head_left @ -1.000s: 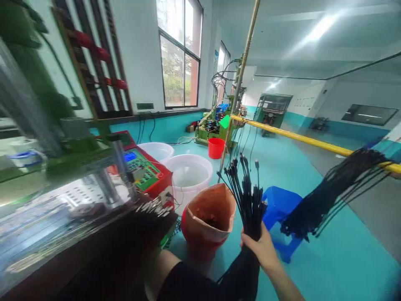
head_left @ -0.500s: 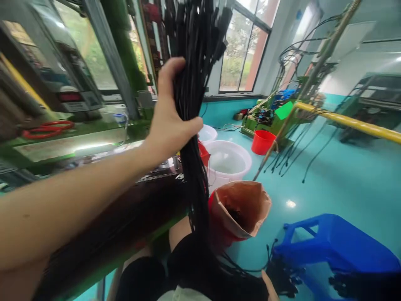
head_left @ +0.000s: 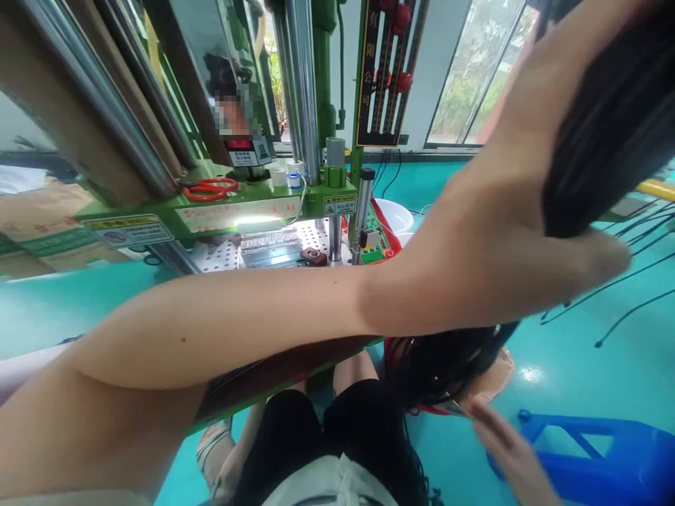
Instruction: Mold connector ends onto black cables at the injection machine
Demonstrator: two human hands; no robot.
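Note:
My left arm stretches across the view, and my left hand (head_left: 506,232) is raised at the upper right, closed around a thick bundle of black cables (head_left: 606,140). The bundle hangs down behind my hand to a loose lower end (head_left: 443,358) above my lap. My right hand (head_left: 506,450) is low at the bottom right, fingers stretched out and somewhat blurred, just beside the lower end of the cables and holding nothing I can see.
A green press machine (head_left: 264,204) stands in front, with red scissors (head_left: 211,188) on its ledge. A blue plastic stool (head_left: 606,457) sits at the lower right. A paper-lined bucket (head_left: 500,372) shows behind the cables. A white tub (head_left: 393,214) and a yellow rail (head_left: 657,188) lie farther back.
My left hand has carried the cable bundle up and to the right, close to the camera. The view has swung left toward the machine. My right hand has risen beside the bundle's lower end.

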